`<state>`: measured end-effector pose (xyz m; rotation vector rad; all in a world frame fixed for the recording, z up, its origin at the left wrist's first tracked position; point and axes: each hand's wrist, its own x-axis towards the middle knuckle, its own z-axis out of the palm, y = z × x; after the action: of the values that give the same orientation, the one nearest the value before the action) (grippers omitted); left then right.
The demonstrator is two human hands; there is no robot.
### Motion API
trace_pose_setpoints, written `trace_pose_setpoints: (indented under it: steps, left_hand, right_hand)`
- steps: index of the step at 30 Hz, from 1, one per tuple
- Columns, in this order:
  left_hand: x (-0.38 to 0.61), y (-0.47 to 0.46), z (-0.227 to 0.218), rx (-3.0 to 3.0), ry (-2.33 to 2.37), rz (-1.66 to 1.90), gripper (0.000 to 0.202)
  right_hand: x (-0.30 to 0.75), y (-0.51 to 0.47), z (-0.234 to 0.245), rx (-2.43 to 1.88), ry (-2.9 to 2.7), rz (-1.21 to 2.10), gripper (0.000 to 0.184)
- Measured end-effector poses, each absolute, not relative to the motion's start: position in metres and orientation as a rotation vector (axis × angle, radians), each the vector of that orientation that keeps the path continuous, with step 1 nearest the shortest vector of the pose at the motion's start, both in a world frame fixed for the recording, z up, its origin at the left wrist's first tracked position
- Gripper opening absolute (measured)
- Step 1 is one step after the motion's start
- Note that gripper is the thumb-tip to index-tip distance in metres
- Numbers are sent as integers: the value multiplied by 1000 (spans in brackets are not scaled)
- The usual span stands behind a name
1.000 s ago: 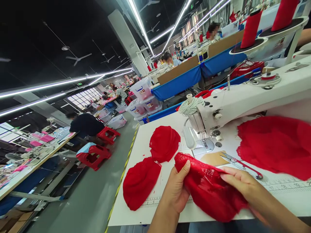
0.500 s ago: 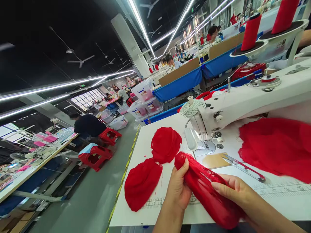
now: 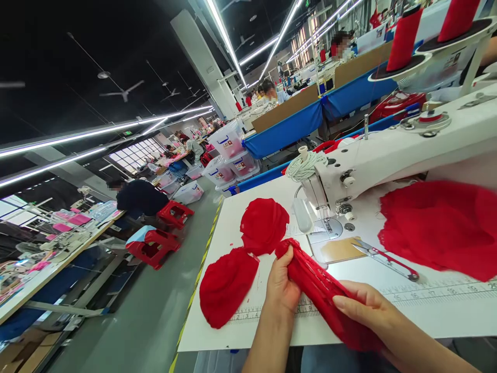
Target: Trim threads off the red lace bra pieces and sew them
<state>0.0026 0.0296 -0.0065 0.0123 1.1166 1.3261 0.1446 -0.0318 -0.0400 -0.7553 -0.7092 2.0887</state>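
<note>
Both of my hands hold one folded strip of red lace (image 3: 318, 290) over the front of a white sewing table (image 3: 427, 311). My left hand (image 3: 282, 285) pinches its upper end with thumb on top. My right hand (image 3: 368, 316) grips the lower end, fingers closed over it. Two stacks of round red lace pieces lie just left of my hands, one stack (image 3: 264, 225) farther back and one stack (image 3: 227, 285) nearer. The white sewing machine (image 3: 388, 160) stands behind, its needle area just beyond the strip.
A large heap of red lace (image 3: 442, 228) lies at the right under the machine arm. Thread snips with red handles (image 3: 388, 259) and a tan card (image 3: 341, 249) lie by the needle plate. Red thread cones (image 3: 404, 39) stand above. People sit at other tables to the left and behind.
The red lace strip has been gathered narrower between my hands, from a loose wide piece into a tight fold. My hands stay at the same spot near the table's front.
</note>
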Motion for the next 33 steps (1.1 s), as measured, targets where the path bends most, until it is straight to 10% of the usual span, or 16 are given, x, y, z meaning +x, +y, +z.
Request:
trace_pose_setpoints:
  steps: [8,20,27,33]
  left_hand:
    - [-3,-5,-20,314,714,876,52]
    - [7,7,-10,84,943,1193,20]
    - [12,10,-8,2,954,1197,19]
    - [15,13,-8,-16,931,1220,16]
  right_hand:
    - [150,-14,-29,-732,-556,2078,27]
    - [155,-18,-40,-394,-236,2044,64]
    - [154,-23,-40,-696,-490,1879,26]
    - [150,-23,-47,-900,-727,1736,34]
